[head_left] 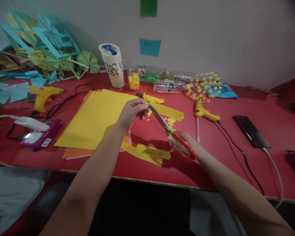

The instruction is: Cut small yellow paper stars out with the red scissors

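Observation:
My left hand is closed in a pinch at the middle of the red table, on a small yellow paper piece mostly hidden by the fingers. My right hand grips the red-handled scissors, whose blades point up and left, their tips at the left fingertips. Small yellow paper stars lie beside the blades. A yellow strip with drawn lines is behind them, and more cut yellow strips lie near the table's front edge.
Yellow sheets are stacked at left, near a purple power strip and a glue gun. A cup and plastic bottles stand or lie behind. Another glue gun and a phone lie right.

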A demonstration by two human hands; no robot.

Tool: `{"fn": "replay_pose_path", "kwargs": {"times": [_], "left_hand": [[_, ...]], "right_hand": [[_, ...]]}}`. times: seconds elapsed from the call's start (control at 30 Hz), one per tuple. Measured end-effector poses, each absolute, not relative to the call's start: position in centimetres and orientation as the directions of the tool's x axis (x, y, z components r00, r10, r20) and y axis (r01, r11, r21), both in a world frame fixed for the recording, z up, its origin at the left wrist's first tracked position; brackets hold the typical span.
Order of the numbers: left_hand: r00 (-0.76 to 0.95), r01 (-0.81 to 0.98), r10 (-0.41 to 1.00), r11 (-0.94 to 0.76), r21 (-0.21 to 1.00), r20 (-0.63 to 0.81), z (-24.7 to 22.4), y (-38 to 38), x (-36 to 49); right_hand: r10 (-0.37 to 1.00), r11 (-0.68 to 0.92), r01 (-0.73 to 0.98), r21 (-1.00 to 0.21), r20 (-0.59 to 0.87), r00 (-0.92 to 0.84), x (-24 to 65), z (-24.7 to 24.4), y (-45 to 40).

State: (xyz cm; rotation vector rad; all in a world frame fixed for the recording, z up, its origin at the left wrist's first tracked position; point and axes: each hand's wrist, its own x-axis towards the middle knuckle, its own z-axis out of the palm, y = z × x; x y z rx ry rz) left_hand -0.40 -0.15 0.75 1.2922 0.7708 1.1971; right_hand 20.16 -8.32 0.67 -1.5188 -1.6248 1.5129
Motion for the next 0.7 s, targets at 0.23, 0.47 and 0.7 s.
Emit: {"fn": "replay_pose_path", "kwargs": {"times": [0.23,0.47,0.7], "left_hand": [[0.271,-0.211,0.946,-0.12,0.97,0.176,0.93,-0.23,-0.52],[0.27,-0.215,0.948,-0.109,0.971,0.166,0.94,-0.25,-0.43],[0.266,-0.204,0.95,-0.112,0.972,0.166,0.84,-0.19,-0.47]], "right_hand": [[0.886,-0.223,0.42,-0.88,-0.362,-0.288,20.15,0.92,-8.39],[0.887,-0.23,0.454,-0.861,-0.378,-0.267,20.31,0.78,-8.31],[0.886,-0.226,0.455,-0.861,-0.376,-0.271,20.58,0.36,-8.21]]}}
